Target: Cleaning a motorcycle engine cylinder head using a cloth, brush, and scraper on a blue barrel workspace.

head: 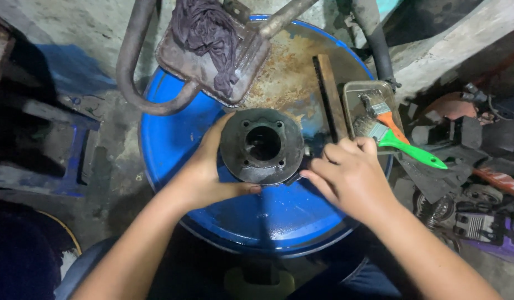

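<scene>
A dark round metal engine cylinder point(262, 145) with a central bore and several bolt holes lies on the lid of a blue drum point(268, 214). My left hand point(204, 169) wraps around its left and lower edge, thumb along the bottom rim. My right hand point(348, 175) rests against the cylinder's right side with fingers curled, fingertips touching its lower right edge. Whether that hand holds a small tool is hidden.
A metal tray point(354, 94) holds two paintbrushes, one green-handled point(415, 151) and one orange-handled point(391, 123). A dark flat bar point(329, 97) lies beside it. A rusty exhaust muffler point(201, 61) with a purple rag point(209, 30) sits at the drum's back. Engine parts point(473, 216) litter the floor at right.
</scene>
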